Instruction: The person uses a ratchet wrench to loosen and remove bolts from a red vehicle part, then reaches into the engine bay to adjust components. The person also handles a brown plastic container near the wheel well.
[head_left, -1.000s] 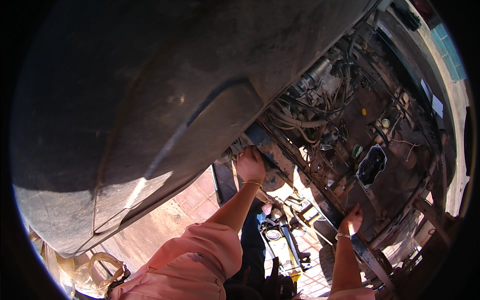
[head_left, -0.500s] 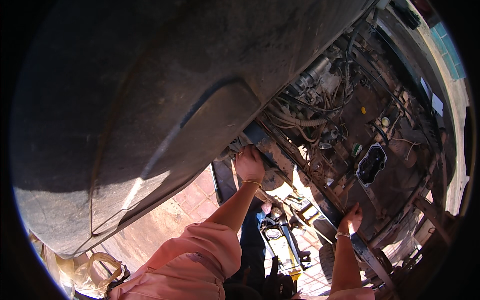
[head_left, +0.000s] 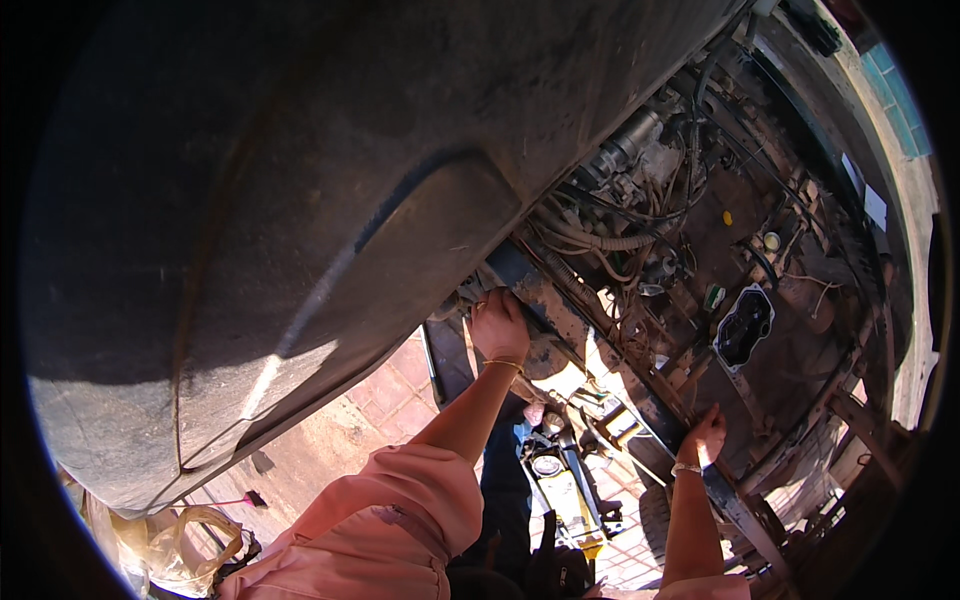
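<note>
A long dark, rusty frame rail (head_left: 655, 400) runs diagonally between my hands. My left hand (head_left: 498, 328), palm down, reaches under the lower edge of a large dark vehicle body panel (head_left: 300, 220). Its fingers are bent at the rail's upper end, and their tips are hidden, so what they hold does not show. Lower down, my right hand (head_left: 704, 440) is closed over the rail, fingers curled and partly out of sight. Beyond the rail lie a dark-lined metal housing opening (head_left: 743, 327), bundled hoses (head_left: 620, 243) and a grimy metal mechanical unit (head_left: 625, 150).
On the brick paving below stands a yellow-and-black floor jack (head_left: 565, 495). A clear plastic bag (head_left: 150, 545) lies at the lower left, near a thin pink-handled item (head_left: 240, 499). A tire (head_left: 654, 522) shows beside my right forearm. A pale wall edge (head_left: 912, 280) curves along the right.
Both hands stay in nearly the same place. The body panel has shifted very slightly left. The pink-handled item and a small dark patch on the ground now show at the lower left.
</note>
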